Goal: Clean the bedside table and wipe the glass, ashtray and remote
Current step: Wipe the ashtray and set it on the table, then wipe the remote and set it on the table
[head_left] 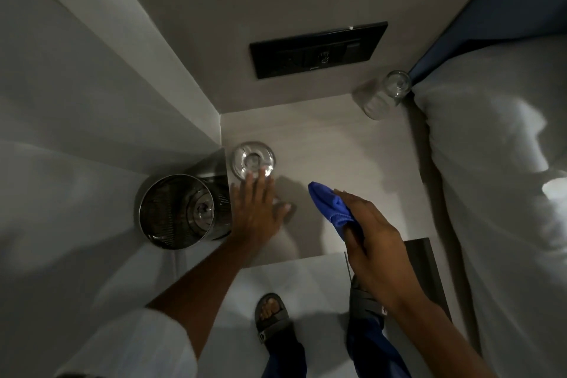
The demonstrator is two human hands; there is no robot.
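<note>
A round clear glass ashtray (pixel 253 159) sits at the left edge of the pale bedside table (pixel 352 156). My left hand (pixel 256 209) lies flat and open on the table, its fingertips touching the ashtray's near rim. A clear drinking glass (pixel 383 95) stands at the table's far right corner, against the bed. Over the middle of the table, my right hand (pixel 368 224) is closed on a bunched blue cloth (pixel 329 202). No remote is in view.
A shiny metal waste bin (pixel 178 212) stands on the floor left of the table. A black switch panel (pixel 317 49) is on the wall behind. The white bed (pixel 497 178) borders the table's right side. My sandalled feet (pixel 271 319) are below.
</note>
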